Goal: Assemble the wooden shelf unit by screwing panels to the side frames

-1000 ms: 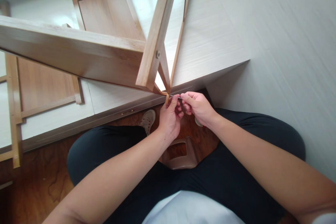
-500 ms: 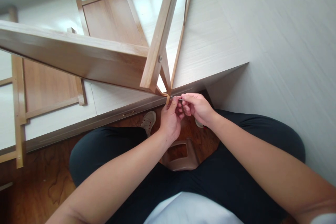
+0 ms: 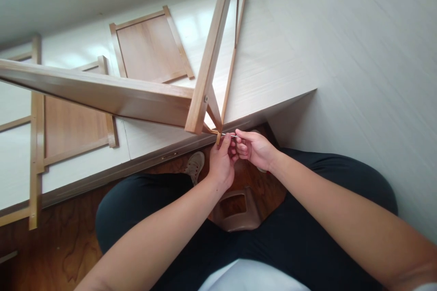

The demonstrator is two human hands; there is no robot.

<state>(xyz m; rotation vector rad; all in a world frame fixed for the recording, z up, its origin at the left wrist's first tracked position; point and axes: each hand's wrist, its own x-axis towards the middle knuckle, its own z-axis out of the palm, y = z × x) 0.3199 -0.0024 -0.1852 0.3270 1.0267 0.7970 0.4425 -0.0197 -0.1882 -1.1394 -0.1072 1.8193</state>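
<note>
Metal, thin and silver: a small hex key (image 3: 231, 136) spans the gap between both hands at the near corner of the wooden frame (image 3: 201, 100), just at the edge of the surface (image 3: 273, 63). The left hand (image 3: 222, 160) pinches the end nearest the frame corner between thumb and fingertips. The right hand (image 3: 254, 148) pinches the other end with curled fingers. Compared with half a second ago, both hands and the key sit slightly lower in view and closer together; the key remains engaged at the same corner, which suggests a fastener there is being turned, though the fastener itself is too small to make out. Further out, the frame's upright leg (image 3: 213, 41) and long rail (image 3: 102, 95) rise over the surface, where two flat wooden panels (image 3: 150, 47) lie. Below, a brown stool (image 3: 235, 209) stands on the wood floor (image 3: 51, 245).
</note>
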